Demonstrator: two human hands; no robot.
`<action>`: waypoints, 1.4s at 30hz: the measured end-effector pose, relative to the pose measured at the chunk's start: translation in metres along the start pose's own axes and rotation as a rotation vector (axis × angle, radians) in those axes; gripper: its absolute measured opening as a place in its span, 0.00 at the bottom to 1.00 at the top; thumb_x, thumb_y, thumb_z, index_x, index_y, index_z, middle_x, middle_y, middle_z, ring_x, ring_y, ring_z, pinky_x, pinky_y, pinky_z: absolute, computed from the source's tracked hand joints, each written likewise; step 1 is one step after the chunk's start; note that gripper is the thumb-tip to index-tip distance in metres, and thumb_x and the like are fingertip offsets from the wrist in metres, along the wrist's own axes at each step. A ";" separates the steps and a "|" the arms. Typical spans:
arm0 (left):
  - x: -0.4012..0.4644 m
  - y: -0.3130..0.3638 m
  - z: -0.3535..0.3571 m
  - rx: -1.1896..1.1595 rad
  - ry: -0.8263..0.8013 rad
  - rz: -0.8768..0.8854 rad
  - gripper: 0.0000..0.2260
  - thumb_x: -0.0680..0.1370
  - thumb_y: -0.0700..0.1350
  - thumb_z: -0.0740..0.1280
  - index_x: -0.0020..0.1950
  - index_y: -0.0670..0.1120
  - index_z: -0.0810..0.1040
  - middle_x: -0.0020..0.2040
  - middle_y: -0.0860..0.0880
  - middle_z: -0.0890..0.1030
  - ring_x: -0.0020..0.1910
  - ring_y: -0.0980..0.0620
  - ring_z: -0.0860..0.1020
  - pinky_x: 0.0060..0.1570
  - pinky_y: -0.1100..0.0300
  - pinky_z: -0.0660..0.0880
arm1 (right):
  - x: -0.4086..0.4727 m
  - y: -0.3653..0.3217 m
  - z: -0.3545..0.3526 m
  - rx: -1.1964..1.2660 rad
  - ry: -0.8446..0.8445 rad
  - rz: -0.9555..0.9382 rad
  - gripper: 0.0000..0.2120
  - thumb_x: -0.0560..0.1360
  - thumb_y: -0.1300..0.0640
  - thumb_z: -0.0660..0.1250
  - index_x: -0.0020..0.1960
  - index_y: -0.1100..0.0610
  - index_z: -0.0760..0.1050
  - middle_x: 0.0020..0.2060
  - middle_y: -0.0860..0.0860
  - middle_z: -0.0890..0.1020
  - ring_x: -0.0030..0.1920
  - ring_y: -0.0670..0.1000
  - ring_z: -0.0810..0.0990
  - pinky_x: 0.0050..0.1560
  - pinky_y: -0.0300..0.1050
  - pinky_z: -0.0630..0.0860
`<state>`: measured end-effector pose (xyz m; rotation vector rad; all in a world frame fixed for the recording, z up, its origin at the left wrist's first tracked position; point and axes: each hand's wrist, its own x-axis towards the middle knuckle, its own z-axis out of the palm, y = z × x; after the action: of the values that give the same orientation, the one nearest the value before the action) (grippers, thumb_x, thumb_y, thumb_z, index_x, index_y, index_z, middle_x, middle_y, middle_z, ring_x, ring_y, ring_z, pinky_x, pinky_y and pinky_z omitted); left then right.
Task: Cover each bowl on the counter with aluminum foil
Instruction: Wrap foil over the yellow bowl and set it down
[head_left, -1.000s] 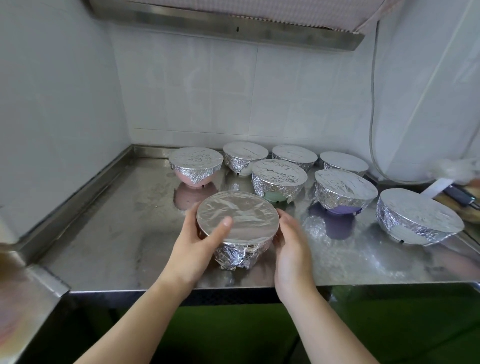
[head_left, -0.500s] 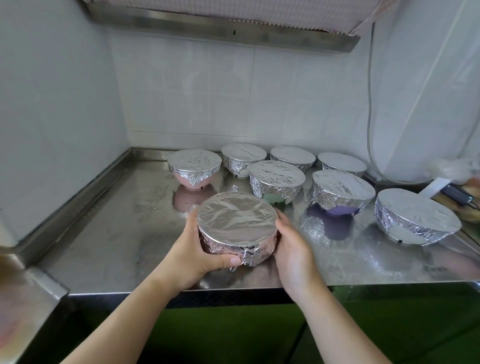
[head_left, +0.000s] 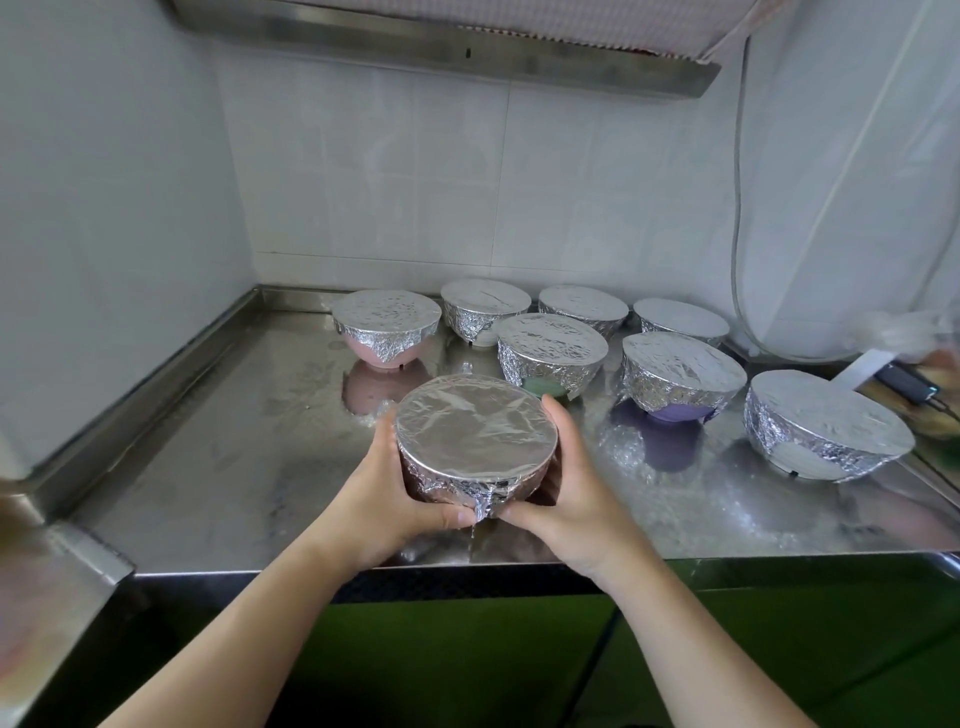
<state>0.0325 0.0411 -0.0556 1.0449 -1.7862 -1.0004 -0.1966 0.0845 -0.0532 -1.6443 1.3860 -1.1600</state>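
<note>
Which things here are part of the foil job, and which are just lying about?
Job:
- held bowl, foil-covered, gripped by left hand and right hand
- seven other foil-covered bowls, e.g. pink bowl, purple bowl
- counter

Lying about:
- cable
- dark gadget at the right edge

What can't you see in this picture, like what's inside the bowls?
Head view only:
- Bowl contents: foil covers every bowl, including the held bowl.
- Left hand and right hand: their fingers are mostly behind that bowl.
- Dark gadget at the right edge: blurred, partly cut off.
- Far-left items: blurred, cut off by the frame.
</note>
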 end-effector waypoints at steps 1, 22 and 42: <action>0.000 -0.001 0.001 0.001 0.002 -0.006 0.51 0.62 0.45 0.88 0.75 0.57 0.61 0.61 0.70 0.79 0.64 0.69 0.76 0.58 0.78 0.69 | 0.000 -0.001 0.001 -0.008 0.012 -0.002 0.60 0.61 0.44 0.85 0.80 0.29 0.51 0.73 0.31 0.71 0.74 0.37 0.71 0.79 0.53 0.67; 0.001 0.000 0.010 0.026 0.076 0.003 0.58 0.55 0.55 0.88 0.76 0.57 0.57 0.67 0.63 0.76 0.67 0.66 0.74 0.70 0.59 0.71 | 0.000 -0.010 -0.005 -0.126 -0.107 0.060 0.71 0.60 0.49 0.89 0.81 0.32 0.37 0.72 0.28 0.63 0.73 0.34 0.66 0.75 0.39 0.62; -0.001 0.005 0.004 0.008 0.001 -0.013 0.60 0.57 0.58 0.88 0.78 0.56 0.54 0.69 0.64 0.74 0.68 0.71 0.71 0.61 0.78 0.68 | -0.003 -0.015 0.004 -0.128 0.080 0.009 0.65 0.55 0.42 0.88 0.81 0.34 0.52 0.72 0.33 0.70 0.73 0.38 0.70 0.77 0.49 0.69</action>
<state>0.0279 0.0447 -0.0528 1.0628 -1.7862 -1.0011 -0.1871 0.0901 -0.0416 -1.6940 1.5454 -1.1638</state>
